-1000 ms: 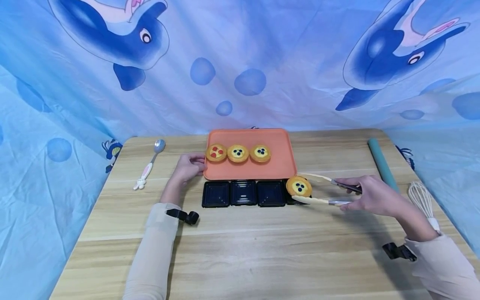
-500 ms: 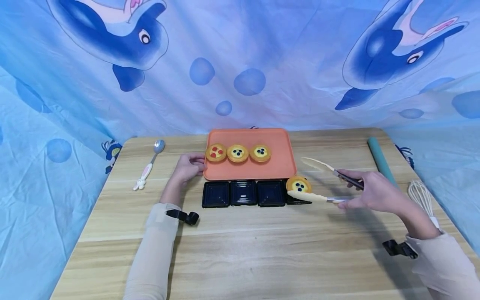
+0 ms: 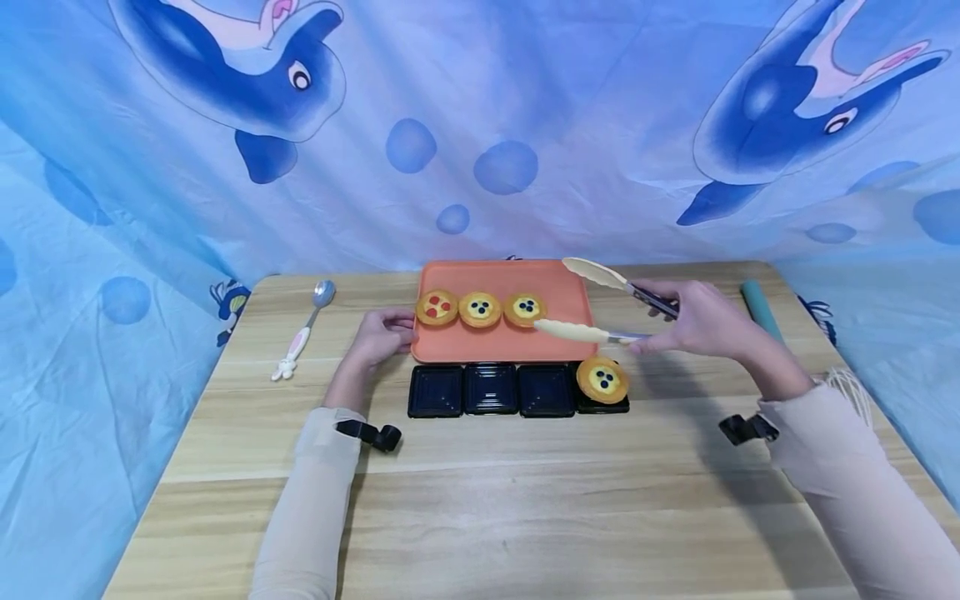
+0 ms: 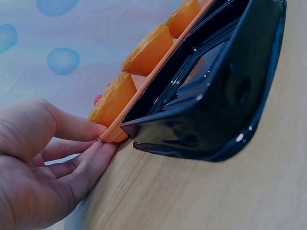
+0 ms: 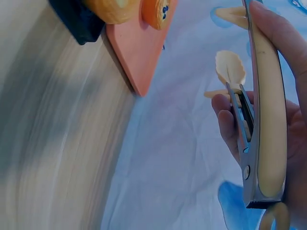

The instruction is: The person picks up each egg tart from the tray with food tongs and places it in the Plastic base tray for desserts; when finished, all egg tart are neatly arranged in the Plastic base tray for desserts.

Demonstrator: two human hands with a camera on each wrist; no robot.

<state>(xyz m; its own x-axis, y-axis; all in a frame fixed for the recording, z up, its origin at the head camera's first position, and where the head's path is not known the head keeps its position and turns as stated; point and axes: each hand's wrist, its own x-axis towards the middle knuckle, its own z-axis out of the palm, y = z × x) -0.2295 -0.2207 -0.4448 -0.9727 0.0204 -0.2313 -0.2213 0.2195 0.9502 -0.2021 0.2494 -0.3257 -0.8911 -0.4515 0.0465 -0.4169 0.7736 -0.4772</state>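
Note:
My left hand [image 3: 381, 335] pinches the left edge of the orange tray [image 3: 487, 348]; in the left wrist view its thumb lies on the rim, its fingers below. My right hand [image 3: 701, 321] grips a pair of tongs [image 3: 573, 332], cream-tipped and spread apart, over the tray's right part. Nothing is between the tips. A tart with red pieces [image 3: 437, 309] and two tarts with dark berries [image 3: 480, 311] sit in a row on the tray. Another berry tart [image 3: 603, 381] sits in the rightmost of several black square trays [image 3: 437, 392] along the tray's front edge.
A spoon with a rabbit handle [image 3: 298, 340] lies at the left. On the right are a teal roller-like stick [image 3: 762, 312] and a white whisk [image 3: 847, 392], partly hidden by my right arm. A blue dolphin-print cloth [image 3: 450, 100] hangs behind the wooden table [image 3: 480, 500].
The tongs have let go of the berry tart in the rightmost black tray. My right hand has lifted them and moved up and left over the orange tray. The left hand stays at the tray's edge.

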